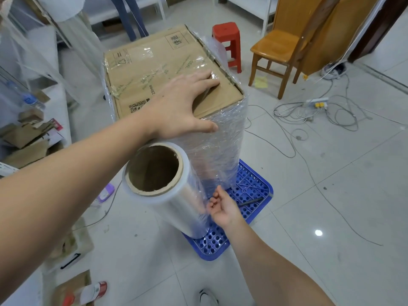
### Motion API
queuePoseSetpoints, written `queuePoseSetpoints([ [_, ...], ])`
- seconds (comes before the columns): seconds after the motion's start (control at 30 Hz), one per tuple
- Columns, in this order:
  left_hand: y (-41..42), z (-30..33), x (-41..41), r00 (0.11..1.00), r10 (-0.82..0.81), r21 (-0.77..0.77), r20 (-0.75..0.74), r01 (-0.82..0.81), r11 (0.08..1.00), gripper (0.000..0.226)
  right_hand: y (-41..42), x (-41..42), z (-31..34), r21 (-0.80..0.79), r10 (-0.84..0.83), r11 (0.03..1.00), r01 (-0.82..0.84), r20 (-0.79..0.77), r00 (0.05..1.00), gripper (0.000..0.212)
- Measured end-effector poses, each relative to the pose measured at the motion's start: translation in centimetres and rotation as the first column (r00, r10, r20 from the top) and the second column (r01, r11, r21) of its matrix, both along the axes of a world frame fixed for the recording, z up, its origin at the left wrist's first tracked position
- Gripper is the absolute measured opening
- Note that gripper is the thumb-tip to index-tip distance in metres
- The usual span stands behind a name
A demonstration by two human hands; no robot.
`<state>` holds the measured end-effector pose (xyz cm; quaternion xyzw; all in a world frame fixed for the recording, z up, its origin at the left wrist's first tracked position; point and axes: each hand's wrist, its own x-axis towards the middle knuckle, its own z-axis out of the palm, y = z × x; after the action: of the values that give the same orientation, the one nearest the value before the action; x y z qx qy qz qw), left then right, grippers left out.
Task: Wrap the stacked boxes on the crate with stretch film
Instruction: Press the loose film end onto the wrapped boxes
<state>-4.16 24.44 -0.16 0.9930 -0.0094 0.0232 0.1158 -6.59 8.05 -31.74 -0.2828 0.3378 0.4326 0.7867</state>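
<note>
A tall stack of cardboard boxes (159, 69) stands on a blue perforated crate (249, 195), its sides covered in clear stretch film (223, 138). My left hand (183, 102) lies flat on the top box, fingers straight, thumb down over the near wrapped edge. A roll of stretch film (176, 195) with a cardboard core stands tilted on the crate beside the stack. My right hand (220, 206) is low beside the roll, palm up, fingers loosely curled at the film's edge. Whether it pinches the film I cannot tell.
A red stool (227, 43) and a wooden chair (278, 51) stand behind the stack. Cables and a power strip (315, 103) sprawl on the tiled floor to the right. Cardboard scraps (26, 133) lie at left. A person's legs (130, 16) are at the back.
</note>
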Motion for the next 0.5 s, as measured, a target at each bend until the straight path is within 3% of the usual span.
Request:
queuePoseSetpoints([
  [0.2, 0.0, 0.1, -0.1, 1.0, -0.005, 0.005, -0.002, 0.005, 1.0, 0.106, -0.7, 0.1, -0.6, -0.121, -0.141, 0.983, 0.137, -0.028, 0.99, 0.022],
  [0.27, 0.0, 0.1, 0.0, 1.0, -0.005, 0.002, -0.003, 0.005, 1.0, 0.106, -1.5, 1.2, -0.4, -0.347, -0.069, 0.933, 0.098, 0.097, 0.993, 0.027],
  [0.3, 0.0, 0.0, 0.0, 1.0, -0.002, 0.0, -0.002, 0.002, 1.0, 0.106, -1.7, 1.6, -0.3, -0.56, 0.099, 0.828, 0.027, 0.193, 0.976, 0.038],
  [0.33, 0.0, 0.0, 0.0, 1.0, 0.002, -0.002, -0.002, -0.002, 1.0, 0.107, -1.9, 1.8, -0.5, -0.786, 0.351, 0.619, -0.007, 0.268, 0.897, 0.048],
  [0.37, 0.0, 0.0, 0.0, 1.0, 0.004, -0.001, -0.001, -0.004, 1.0, 0.107, -2.1, 2.0, -0.8, -0.914, 0.589, 0.402, 0.044, 0.295, 0.752, 0.052],
  [0.4, 0.1, 0.0, 0.0, 1.0, 0.003, 0.001, -0.002, -0.003, 1.0, 0.107, -2.4, 2.1, -1.3, -0.955, 0.759, 0.257, 0.147, 0.294, 0.581, 0.047],
  [0.43, 0.1, -0.1, 0.0, 1.0, 0.001, 0.002, -0.002, -0.001, 1.0, 0.108, -2.5, 2.4, -1.6, -0.945, 0.851, 0.202, 0.255, 0.299, 0.431, 0.035],
  [0.5, 0.1, -0.1, 0.0, 1.0, 0.003, -0.003, -0.003, -0.003, 1.0, 0.109, -3.0, 3.0, -2.2, -0.918, 0.921, 0.181, 0.352, 0.284, 0.267, 0.014],
])
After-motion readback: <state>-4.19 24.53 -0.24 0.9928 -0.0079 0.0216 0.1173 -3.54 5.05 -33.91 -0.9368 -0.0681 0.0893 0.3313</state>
